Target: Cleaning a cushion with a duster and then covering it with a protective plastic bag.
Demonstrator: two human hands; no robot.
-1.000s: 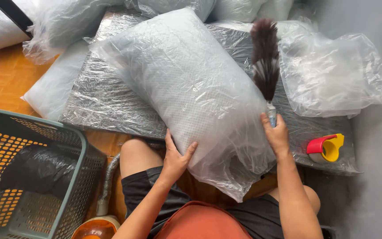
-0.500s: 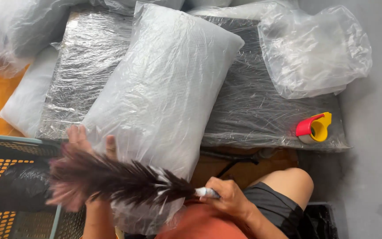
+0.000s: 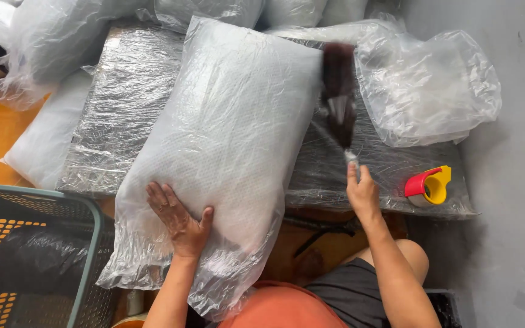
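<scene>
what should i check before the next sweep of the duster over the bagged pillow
1. Left hand flat on the bagged pillow, pinning it: ok.
2. Right hand has a closed grip on the feather duster handle: ok.
3. Pillow lies on the wrapped board, lower end overhanging toward the lap: ok.
4. Tape dispenser stands apart from the duster: ok.
5. Bag free of dust: cannot tell.
6. Bag mouth sealed: cannot tell.

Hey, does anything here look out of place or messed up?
Nothing looks damaged or spilled. The bagged pillow lies askew across the wrapped board, overhanging its near edge. The left hand presses on it; the right hand holds a feather duster.
</scene>
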